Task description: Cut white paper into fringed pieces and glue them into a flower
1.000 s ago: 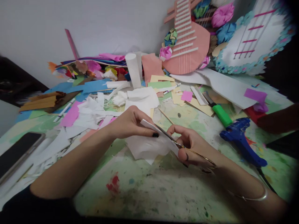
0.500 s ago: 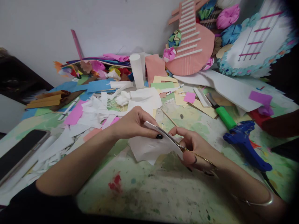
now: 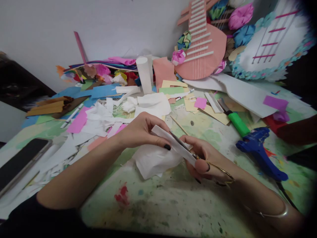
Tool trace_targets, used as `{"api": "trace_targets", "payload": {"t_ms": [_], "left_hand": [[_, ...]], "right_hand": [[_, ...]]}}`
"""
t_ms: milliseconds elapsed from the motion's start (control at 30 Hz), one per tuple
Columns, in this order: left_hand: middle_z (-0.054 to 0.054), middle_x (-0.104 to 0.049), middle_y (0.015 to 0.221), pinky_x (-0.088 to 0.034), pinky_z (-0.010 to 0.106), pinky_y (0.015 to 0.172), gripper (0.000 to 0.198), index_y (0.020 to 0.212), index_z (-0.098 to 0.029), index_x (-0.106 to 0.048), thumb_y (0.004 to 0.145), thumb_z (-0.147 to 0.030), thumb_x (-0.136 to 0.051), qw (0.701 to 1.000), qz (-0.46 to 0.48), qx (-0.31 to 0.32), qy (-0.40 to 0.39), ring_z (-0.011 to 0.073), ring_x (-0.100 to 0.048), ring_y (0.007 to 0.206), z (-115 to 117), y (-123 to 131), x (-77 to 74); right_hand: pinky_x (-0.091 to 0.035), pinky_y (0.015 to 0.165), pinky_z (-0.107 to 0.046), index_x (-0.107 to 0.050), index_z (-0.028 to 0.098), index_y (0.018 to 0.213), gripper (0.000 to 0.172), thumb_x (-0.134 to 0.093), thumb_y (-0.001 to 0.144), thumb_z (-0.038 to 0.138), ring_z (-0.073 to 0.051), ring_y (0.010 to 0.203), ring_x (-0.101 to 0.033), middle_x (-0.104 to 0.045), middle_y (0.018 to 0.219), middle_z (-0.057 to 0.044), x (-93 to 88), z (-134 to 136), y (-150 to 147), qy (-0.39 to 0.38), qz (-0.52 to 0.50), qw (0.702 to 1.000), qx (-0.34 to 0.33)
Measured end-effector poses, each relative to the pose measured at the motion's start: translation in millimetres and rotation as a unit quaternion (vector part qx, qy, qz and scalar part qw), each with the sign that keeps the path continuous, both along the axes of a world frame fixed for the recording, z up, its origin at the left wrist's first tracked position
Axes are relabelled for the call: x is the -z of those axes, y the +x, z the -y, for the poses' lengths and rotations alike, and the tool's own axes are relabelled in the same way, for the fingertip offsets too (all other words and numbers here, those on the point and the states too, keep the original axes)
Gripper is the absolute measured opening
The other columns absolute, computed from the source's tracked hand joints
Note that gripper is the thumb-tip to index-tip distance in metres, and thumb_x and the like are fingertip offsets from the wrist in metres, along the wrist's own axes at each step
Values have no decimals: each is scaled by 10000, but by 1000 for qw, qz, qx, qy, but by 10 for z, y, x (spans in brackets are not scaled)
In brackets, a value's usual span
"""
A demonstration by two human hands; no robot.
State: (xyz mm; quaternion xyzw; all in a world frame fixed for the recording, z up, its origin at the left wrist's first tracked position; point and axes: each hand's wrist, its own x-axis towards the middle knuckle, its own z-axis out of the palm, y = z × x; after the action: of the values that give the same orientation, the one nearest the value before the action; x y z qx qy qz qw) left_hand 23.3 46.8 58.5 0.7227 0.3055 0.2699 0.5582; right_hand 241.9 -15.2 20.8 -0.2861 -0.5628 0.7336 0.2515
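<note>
Between thumb and fingers, my left hand [image 3: 146,132] pinches a sheet of thin white paper [image 3: 156,160], which hangs below toward the table. My right hand [image 3: 203,157] is closed on a pair of scissors [image 3: 220,167] with gold-coloured handles. The dark blades lie along the paper, behind a raised white strip [image 3: 173,143] that runs from my left thumb to my right thumb. My right thumb is close to the strip's lower end; whether it presses on it I cannot tell. A thin wooden stick [image 3: 178,124] lies on the table just beyond my hands.
White paper scraps [image 3: 96,115] are heaped at left, near a phone [image 3: 24,162]. To the right lie a blue glue gun [image 3: 262,152] and a green-handled knife [image 3: 239,124]. A white roll [image 3: 144,76] stands at the back, beside a pink paper guitar shape [image 3: 205,53].
The scissors have shifted a little along the paper, and the white strip now stands up wider in front of the blades. The hanging sheet has bunched slightly.
</note>
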Motion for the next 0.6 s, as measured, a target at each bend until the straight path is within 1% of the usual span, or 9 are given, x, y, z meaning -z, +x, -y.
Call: {"api": "trace_targets", "payload": {"t_ms": [67,167,267,433,600], "left_hand": [[-5,-720,643,-506,94,514,145,701,-154,-744,590,-67,-779,1000,-8,7,-17,81,-656,571,12,13,0],[-2,-722,653,-514,99,536,129,703,-152,-743,603,-78,-773,999,-20,21,-39,78,-656,580,30,28,9],[-3,-724,661,-508,93,542,124,719,-155,-746,617,-88,-767,998,-29,29,-41,70,-649,583,46,41,24],[-11,-704,613,-479,86,502,110,725,-151,-750,627,-103,-766,998,-37,40,-45,52,-611,530,66,69,46],[-9,-715,654,-478,85,516,115,736,-156,-749,633,-107,-767,997,-23,53,-54,57,-629,573,75,82,78]], "right_hand": [[-231,316,-127,-420,192,1016,631,-639,675,677,-24,327,-321,-499,469,83,12,-5,2,2,0,1000,-6],[-239,307,-119,-423,197,1038,641,-623,678,689,-27,325,-344,-527,484,70,14,-5,1,-2,4,1000,-15],[-255,302,-118,-425,203,1034,642,-625,670,693,-34,326,-363,-514,474,76,4,4,-2,-10,5,1000,-17],[-257,299,-121,-424,208,1065,636,-638,683,669,-37,328,-378,-563,508,53,24,15,-7,-13,12,1000,-18],[-293,302,-117,-415,210,1089,663,-625,678,685,-37,323,-390,-582,521,48,45,13,-22,-19,15,1000,-18]]}}
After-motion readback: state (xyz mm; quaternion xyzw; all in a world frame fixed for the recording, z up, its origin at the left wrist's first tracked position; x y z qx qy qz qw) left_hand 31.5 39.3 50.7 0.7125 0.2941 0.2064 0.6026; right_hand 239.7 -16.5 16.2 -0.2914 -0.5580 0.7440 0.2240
